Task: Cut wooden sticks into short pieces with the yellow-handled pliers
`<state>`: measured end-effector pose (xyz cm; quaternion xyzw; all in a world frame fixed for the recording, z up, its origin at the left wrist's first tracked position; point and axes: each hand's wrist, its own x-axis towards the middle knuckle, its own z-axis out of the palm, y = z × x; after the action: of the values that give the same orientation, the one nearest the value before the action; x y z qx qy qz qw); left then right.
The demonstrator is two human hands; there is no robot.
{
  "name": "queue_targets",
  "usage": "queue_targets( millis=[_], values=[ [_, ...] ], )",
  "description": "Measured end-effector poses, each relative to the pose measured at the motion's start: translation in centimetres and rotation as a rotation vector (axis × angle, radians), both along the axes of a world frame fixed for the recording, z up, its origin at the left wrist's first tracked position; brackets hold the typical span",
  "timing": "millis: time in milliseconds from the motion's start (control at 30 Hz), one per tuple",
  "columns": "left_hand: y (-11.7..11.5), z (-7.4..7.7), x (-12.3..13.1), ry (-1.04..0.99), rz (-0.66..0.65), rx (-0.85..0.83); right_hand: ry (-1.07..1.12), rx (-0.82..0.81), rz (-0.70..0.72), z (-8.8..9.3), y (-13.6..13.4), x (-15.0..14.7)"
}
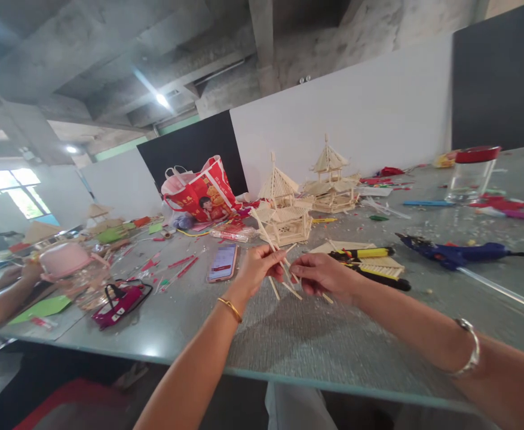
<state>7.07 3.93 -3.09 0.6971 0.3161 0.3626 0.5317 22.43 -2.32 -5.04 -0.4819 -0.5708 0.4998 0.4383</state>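
Note:
My left hand (pixel 257 269) is closed, thumb and fingers pinching thin wooden sticks (pixel 262 229) that slant up to the left. Close by on the right, my right hand (pixel 322 272) has its fingertips together on the lower part of the sticks; which stick each finger touches is hard to make out. A few more loose sticks (pixel 292 291) lie beneath the hands on the table. Just behind them stands a small wooden-stick pavilion model (pixel 285 224) with a pointed roof. Beside my right hand, yellow-and-black handled pliers (pixel 373 253) rest by a flat stick panel (pixel 385 263).
A second pavilion model (pixel 330 185) stands farther back. To the right are a blue glue gun (pixel 463 254) and a red-lidded jar (pixel 472 176). Leftward lie a phone (pixel 223 263), a purple pouch (pixel 120 304) and a red bag (pixel 201 194). Another person's arm (pixel 6 295) is at far left.

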Motion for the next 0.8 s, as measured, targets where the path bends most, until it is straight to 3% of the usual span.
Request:
queue_targets(
  millis=[167,267,500,800],
  values=[
    [0.6,-0.5,-0.1,0.09,0.214,0.291,-0.089,0.098,-0.184,-0.3,0.5,0.4],
    [0.8,-0.7,-0.1,0.159,0.263,0.394,-0.156,0.136,-0.219,-0.8,0.9,1.0],
    [0.2,-0.2,0.1,-0.06,0.113,0.121,-0.247,0.167,-0.122,-1.6,1.0,0.7],
    [0.0,-0.1,0.2,-0.027,0.054,0.086,-0.28,0.151,-0.073,-1.8,0.7,0.2]
  ],
)
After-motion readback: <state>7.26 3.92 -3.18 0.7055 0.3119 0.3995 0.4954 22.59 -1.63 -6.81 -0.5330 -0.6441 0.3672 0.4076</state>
